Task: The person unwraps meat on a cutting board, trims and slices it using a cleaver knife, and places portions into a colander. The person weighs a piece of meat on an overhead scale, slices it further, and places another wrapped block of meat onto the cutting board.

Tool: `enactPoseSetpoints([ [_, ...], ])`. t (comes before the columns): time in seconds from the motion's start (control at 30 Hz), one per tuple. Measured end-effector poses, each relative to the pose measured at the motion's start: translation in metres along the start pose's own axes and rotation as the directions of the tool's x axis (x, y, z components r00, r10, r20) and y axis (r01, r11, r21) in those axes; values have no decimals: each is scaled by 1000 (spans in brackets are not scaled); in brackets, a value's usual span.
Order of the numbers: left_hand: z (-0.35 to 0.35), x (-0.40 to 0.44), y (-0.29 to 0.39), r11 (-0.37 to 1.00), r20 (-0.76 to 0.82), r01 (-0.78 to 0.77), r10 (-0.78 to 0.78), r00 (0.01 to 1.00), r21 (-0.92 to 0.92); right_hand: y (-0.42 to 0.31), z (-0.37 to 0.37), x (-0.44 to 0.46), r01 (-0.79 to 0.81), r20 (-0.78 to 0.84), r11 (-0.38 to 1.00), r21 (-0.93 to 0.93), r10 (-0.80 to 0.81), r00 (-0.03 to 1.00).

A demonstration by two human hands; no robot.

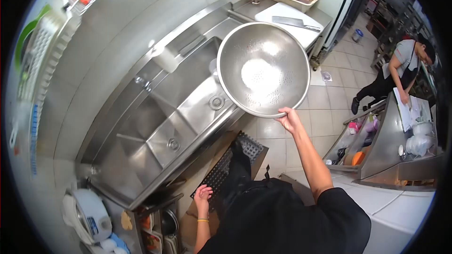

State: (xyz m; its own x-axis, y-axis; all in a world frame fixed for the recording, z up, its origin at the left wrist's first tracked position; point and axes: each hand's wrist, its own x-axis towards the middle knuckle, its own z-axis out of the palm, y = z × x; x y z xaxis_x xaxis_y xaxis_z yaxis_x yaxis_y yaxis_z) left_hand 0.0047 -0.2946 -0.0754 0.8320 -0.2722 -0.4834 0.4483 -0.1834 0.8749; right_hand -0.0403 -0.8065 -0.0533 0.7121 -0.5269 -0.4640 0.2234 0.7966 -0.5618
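1 colander, 1-hand hold at the near rim; bowl lies forward of the grip.

Stainless-steel colander is held up by the right hand, rim pinched between thumb and fingers. Body is extended forward and slightly left of that grip, open mouth turned to camera; round, so 0 long axis. Steel sink is seen to its left, cutting board beyond; contact with sink edge can't be told. Left hand is farther, low, empty, fingers loosely curled open.
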Motion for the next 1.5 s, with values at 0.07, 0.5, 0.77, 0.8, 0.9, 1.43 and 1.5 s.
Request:
enactPoseSetpoints([
  [0.07, 43, 43, 35, 997, 126, -70, 71, 989, -14, -41, 7, 49, 86, -2, 991, -106, -86, 996],
  [0.5, 356, 387, 305, 942, 420, -53, 197, 886, -330, -168, 145, 294, -160, 159, 969, -189, 191, 969],
  [0.77, 450, 441, 328, 860, 293, -26, 201, 935, -509, -349, 8, 311, 250, 299, 493, -833, 20, 954],
  [0.8, 455, 449, 322, 854, 263, -21, 184, 947, -520, -379, -10, 324, 304, 313, 378, -874, -41, 949],
  [0.9, 483, 444, 325, 841, 96, -76, 151, 984, -536, -449, -52, 375, 446, 502, -270, -854, -193, 843],
  [1.43, 520, 428, 349, 274, 73, -301, 618, 782, 913, -511, -115, 466, 516, 667, -554, -653, -97, 739],
  [1.5, 548, 424, 363, 327, 36, -323, 651, 758, 888, -530, -104, 459, 513, 630, -490, -705, -102, 770],
])
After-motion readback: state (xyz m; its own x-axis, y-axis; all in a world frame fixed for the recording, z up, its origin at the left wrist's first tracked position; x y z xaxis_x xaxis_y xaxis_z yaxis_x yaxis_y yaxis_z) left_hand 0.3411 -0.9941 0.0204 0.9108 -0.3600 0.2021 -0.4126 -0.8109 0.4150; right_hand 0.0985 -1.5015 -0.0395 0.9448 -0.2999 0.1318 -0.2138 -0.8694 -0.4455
